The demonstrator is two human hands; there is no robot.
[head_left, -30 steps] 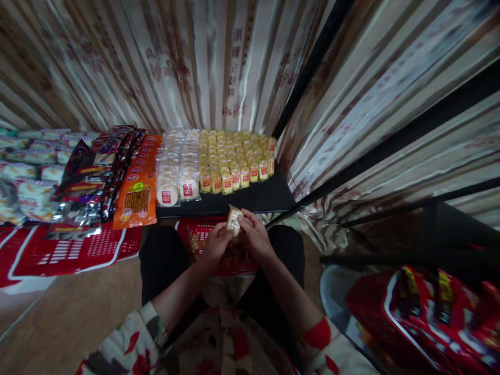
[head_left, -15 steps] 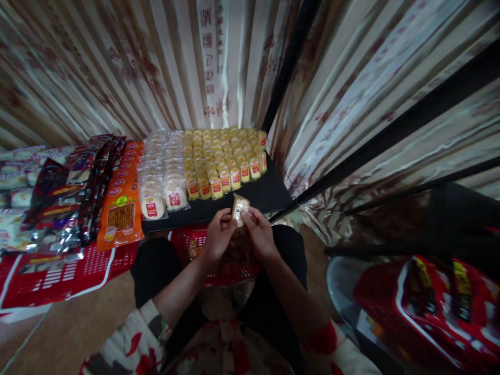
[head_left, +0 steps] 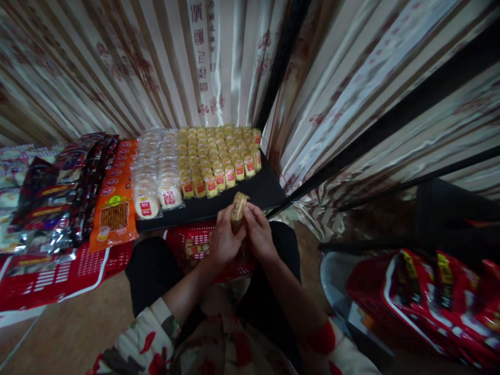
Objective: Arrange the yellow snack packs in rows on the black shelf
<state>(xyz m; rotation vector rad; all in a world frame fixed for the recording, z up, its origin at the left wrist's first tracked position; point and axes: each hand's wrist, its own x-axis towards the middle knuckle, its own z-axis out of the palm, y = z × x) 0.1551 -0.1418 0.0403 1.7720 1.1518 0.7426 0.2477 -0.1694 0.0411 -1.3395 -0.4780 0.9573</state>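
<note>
Both of my hands pinch one small clear-wrapped snack packet (head_left: 238, 205), held upright just in front of the black shelf board (head_left: 269, 190). My left hand (head_left: 223, 240) grips its lower left side and my right hand (head_left: 258, 234) its right side. Below the hands a red plastic basket (head_left: 187, 242) with a few packets rests between my knees. On the shelf stand rows of yellow snack packets (head_left: 219, 156) and, to their left, clear-wrapped round cakes (head_left: 154, 172).
Orange snack bags (head_left: 115, 200) and dark foil bags (head_left: 58, 192) lie further left over a red basket lid (head_left: 50, 271). Striped curtains hang behind. A black rack frame (head_left: 375, 140) runs to the right, with red packaged goods (head_left: 433, 291) below it.
The packet has been turned in my fingers and my hands have closed tighter around it. The camera has shifted, so the shelf sits further left in view.
</note>
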